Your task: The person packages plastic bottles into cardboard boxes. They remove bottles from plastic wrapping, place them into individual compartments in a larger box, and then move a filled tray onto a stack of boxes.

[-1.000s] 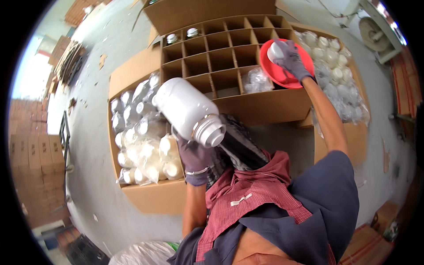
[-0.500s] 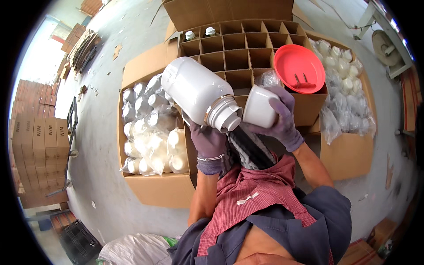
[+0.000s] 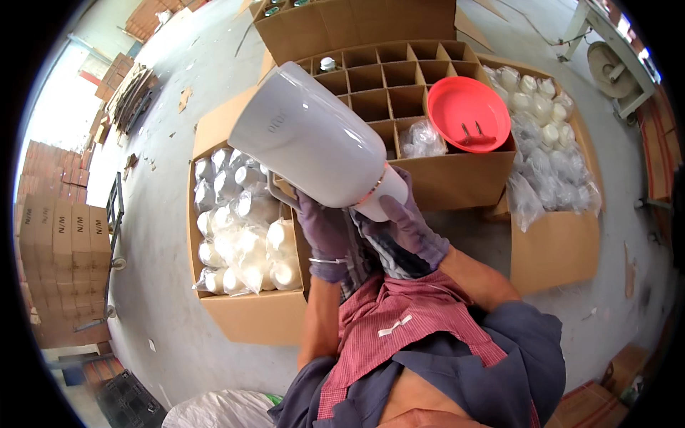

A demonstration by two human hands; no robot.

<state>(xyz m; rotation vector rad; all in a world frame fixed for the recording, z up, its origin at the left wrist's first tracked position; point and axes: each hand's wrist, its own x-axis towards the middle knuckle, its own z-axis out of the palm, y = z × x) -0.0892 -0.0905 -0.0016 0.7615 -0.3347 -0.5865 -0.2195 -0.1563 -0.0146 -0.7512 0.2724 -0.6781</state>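
A large glossy white vacuum jug (image 3: 310, 135) lies tilted before me, base toward the upper left and neck toward the lower right. My left hand (image 3: 322, 232), in a purple glove, is closed around its lower side by the metal handle (image 3: 280, 191). Over the neck sits a white cup lid (image 3: 394, 189), with the gloved fingers of my right hand (image 3: 417, 232) wrapped round it. A thin gold-coloured ring shows where lid and body meet. Whether the lid is fully seated I cannot tell.
Ahead stands a divided carton (image 3: 457, 171) bearing a red bowl (image 3: 471, 107) with a dark red tool inside. Cartons of bagged white parts flank it, one at left (image 3: 250, 314) and one at right (image 3: 556, 250). Stacked cartons (image 3: 64, 250) stand far left.
The white cup lid, held apart at the right before, is now over the jug's neck in my right hand. The jug's base has swung up and nearer the view.
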